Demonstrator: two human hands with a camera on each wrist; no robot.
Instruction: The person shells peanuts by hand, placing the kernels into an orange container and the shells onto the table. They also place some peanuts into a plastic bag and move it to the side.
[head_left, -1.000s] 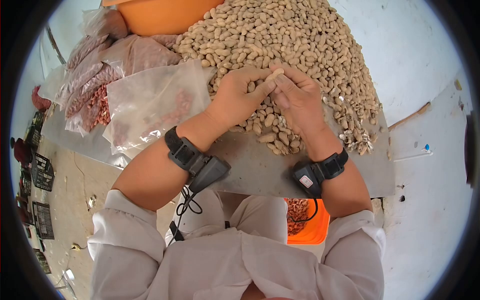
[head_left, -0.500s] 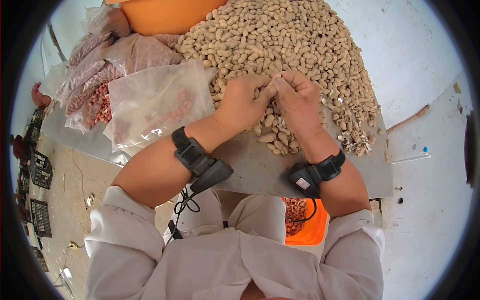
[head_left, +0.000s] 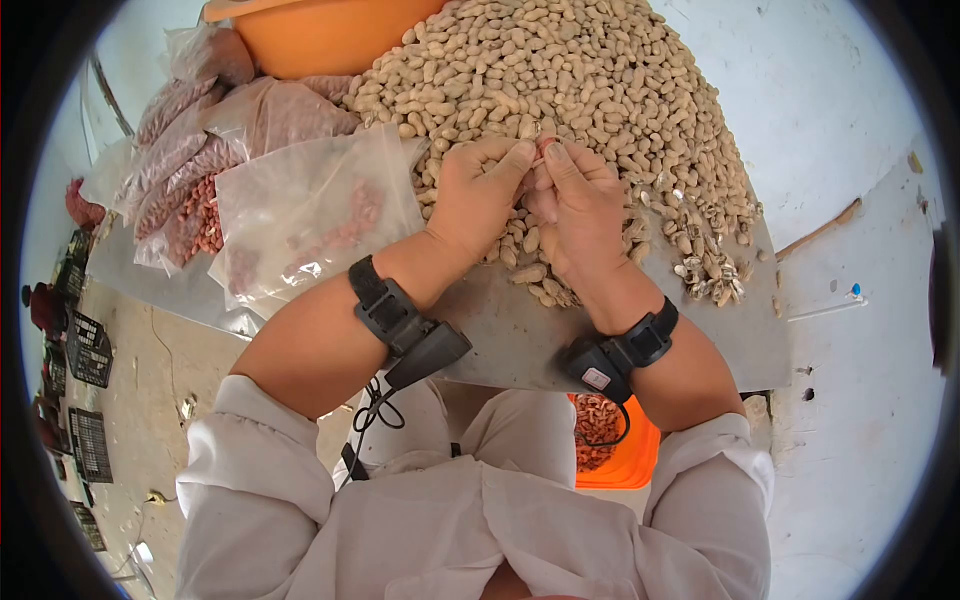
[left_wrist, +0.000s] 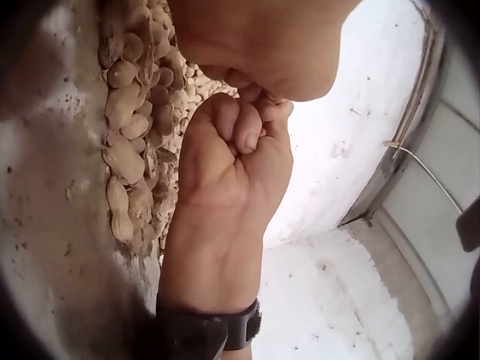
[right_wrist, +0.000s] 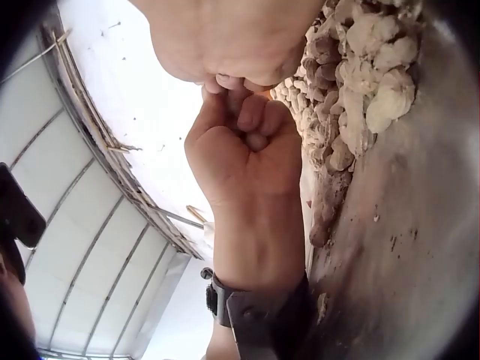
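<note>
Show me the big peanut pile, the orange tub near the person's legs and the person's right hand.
Peanut pile [head_left: 580,90]: head view, on the middle of the heap.
Orange tub [head_left: 643,446]: head view, on its bare wall.
Right hand [head_left: 584,210]: head view, on the middle of the hand.

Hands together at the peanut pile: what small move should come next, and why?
Probably ease the hands apart to free what looks like a reddish kernel: it shows where the left hand and right hand meet, and similar kernels lie in the orange tub below. Any shell around it is hidden.
</note>
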